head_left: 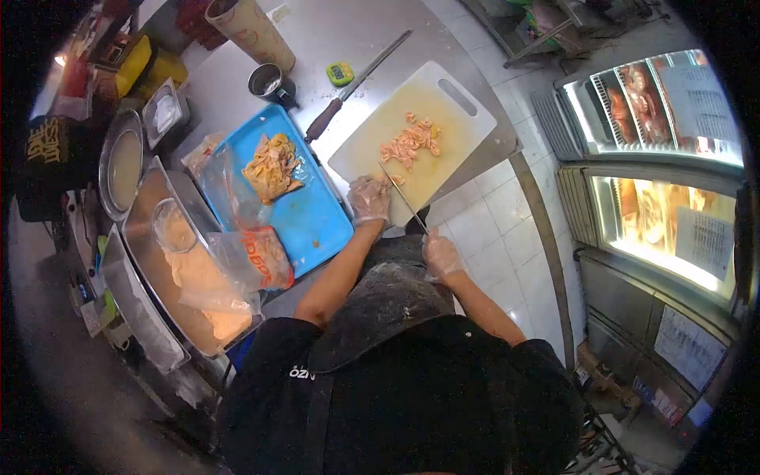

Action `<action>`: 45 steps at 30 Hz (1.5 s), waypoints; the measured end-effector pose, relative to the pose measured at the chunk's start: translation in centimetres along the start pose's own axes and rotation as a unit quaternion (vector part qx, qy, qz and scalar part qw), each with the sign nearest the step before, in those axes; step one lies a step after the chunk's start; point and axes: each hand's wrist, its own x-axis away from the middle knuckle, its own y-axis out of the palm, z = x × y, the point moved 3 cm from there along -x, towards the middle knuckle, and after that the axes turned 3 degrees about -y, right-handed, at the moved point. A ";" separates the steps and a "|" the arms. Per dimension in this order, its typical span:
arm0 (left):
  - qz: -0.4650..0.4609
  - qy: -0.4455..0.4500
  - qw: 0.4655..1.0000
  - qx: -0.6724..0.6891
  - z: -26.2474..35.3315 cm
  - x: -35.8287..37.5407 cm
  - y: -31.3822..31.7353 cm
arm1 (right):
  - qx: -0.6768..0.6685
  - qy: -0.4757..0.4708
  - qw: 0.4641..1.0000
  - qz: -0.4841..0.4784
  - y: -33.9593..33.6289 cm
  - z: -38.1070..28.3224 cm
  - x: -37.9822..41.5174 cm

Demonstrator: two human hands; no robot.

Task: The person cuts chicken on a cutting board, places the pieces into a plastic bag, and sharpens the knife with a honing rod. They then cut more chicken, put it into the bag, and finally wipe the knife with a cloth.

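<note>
My right hand (pixel 442 253), in a clear plastic glove, is closed round the handle of a kitchen knife (pixel 408 202). Its blade slants up and left over the white cutting board (pixel 360 146). Beside the blade, my gloved left hand (pixel 370 200) presses curled fingers on a small piece of raw meat (pixel 397 180) at the board's near edge. Farther up the board lies a loose pile of cut meat pieces (pixel 410 144). Left of the board, a blue tray (pixel 313 229) bears a larger heap of raw meat (pixel 273 166) and a plastic bag (pixel 261 257) with red print.
Beyond the tray are a sharpening steel (pixel 323 120), a green timer (pixel 340 74) and a metal cup (pixel 269 81). At left stand a metal pan of orange-tinted powder (pixel 198 277) and a round metal bowl (pixel 123 166). Lit display fridges (pixel 665 229) line the right, across the tiled floor.
</note>
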 end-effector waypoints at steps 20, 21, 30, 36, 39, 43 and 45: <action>0.080 -0.094 0.992 -0.023 -0.8 1.5 0.1 | 0.107 -0.260 0.960 0.005 -3.4 -4.9 -9.2; 0.055 -0.103 0.992 -0.051 -0.6 1.6 0.2 | 0.122 -0.256 0.959 0.002 -3.3 -4.3 -9.6; 0.078 -0.123 0.988 -0.046 -1.9 2.7 1.0 | 0.147 -0.237 0.959 -0.059 -4.4 2.0 -6.8; 0.079 -0.136 0.987 -0.037 1.5 1.2 -0.8 | 0.092 -0.250 0.964 0.004 -3.9 -3.1 -11.0; 0.094 -0.140 0.985 -0.039 1.5 1.5 1.4 | 0.051 -0.253 0.966 0.030 -5.9 -2.3 -10.8; 0.091 -0.208 0.973 -0.044 -0.1 2.3 2.8 | 0.077 -0.323 0.943 0.028 -1.9 0.2 -12.2; 0.073 -0.213 0.974 -0.009 0.2 2.3 1.9 | 0.057 -0.282 0.958 0.022 -2.1 -0.3 -11.1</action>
